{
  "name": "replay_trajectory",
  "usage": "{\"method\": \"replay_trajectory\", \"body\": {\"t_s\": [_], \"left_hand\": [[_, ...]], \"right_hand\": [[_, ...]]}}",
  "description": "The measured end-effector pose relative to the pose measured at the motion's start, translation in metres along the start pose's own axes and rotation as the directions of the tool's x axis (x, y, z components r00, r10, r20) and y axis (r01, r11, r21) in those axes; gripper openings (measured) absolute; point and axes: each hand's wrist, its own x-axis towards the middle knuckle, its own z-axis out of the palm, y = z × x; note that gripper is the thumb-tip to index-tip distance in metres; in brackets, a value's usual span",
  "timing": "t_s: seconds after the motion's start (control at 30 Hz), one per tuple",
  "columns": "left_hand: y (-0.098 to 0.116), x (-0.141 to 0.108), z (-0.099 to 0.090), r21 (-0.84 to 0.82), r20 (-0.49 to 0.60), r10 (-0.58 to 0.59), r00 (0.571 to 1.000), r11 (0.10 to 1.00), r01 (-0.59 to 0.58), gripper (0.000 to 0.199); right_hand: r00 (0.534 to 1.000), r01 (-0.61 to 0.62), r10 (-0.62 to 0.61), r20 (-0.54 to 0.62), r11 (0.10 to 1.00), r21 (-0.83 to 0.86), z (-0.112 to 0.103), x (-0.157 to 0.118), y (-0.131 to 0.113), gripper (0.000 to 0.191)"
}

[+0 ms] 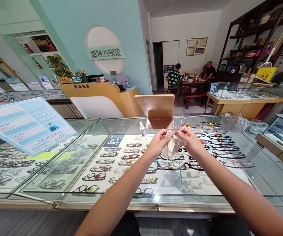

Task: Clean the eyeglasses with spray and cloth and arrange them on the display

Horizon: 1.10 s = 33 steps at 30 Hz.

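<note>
Where forearms [121, 186] converge, fingers [163, 132] pinch cloth [169, 149].

Wall sign [106, 53]: 新视力眼镜 | counter [102, 93]: 收银服务 | card [114, 140]: "Leave it all behind."

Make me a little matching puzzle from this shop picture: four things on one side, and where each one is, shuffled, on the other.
Things:
1. Cloth
2. White bottle
3. Spectacles in rows
4. Oval sign

Places:
A. Under the glass top of the counter
B. On the green wall
C. In the left hand
D. Standing on the glass top

Right pairs: 1-C, 2-D, 3-A, 4-B
</note>
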Motion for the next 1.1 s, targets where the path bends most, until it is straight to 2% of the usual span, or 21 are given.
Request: {"method": "replay_trajectory", "body": {"t_s": [0.17, 0.27, 0.4, 0.63, 0.73, 0.9, 1.1], "left_hand": [[-0.002, -0.003, 0.004, -0.050, 0.022, -0.072, 0.997, 0.996, 0.073, 0.064], [0.001, -0.005, 0.006, 0.001, 0.065, -0.122, 0.990, 0.992, 0.122, 0.061], [0.003, -0.007, 0.006, 0.086, 0.063, -0.130, 0.989, 0.988, 0.125, 0.055], [0.002, -0.004, 0.001, -0.044, 0.078, -0.171, 0.982, 0.984, 0.174, 0.055], [0.002, -0.004, 0.002, -0.067, 0.119, -0.205, 0.972, 0.975, 0.214, 0.057], [0.004, -0.009, 0.009, -0.037, 0.143, -0.146, 0.979, 0.988, 0.153, 0.058], [0.005, -0.013, 0.013, 0.203, 0.142, -0.051, 0.989, 0.979, 0.021, 0.055]], "right_hand": [[1.000, 0.013, -0.013, -0.011, 1.000, 0.027, 0.001, -0.002, 0.006, 0.038], [0.999, 0.003, -0.002, -0.042, 1.000, 0.021, -0.001, -0.002, 0.008, 0.037], [0.999, -0.002, 0.003, -0.050, 1.000, 0.024, -0.002, -0.001, 0.009, 0.037], [1.000, -0.024, 0.024, -0.001, 0.998, 0.059, 0.002, -0.002, 0.009, 0.039], [1.000, -0.024, 0.025, -0.014, 0.997, 0.073, 0.003, -0.002, 0.007, 0.038], [0.999, -0.024, 0.026, -0.034, 0.997, 0.077, 0.006, -0.005, 0.001, 0.040], [0.999, -0.036, 0.037, -0.009, 0.993, 0.113, 0.004, -0.005, 0.002, 0.036]]}}
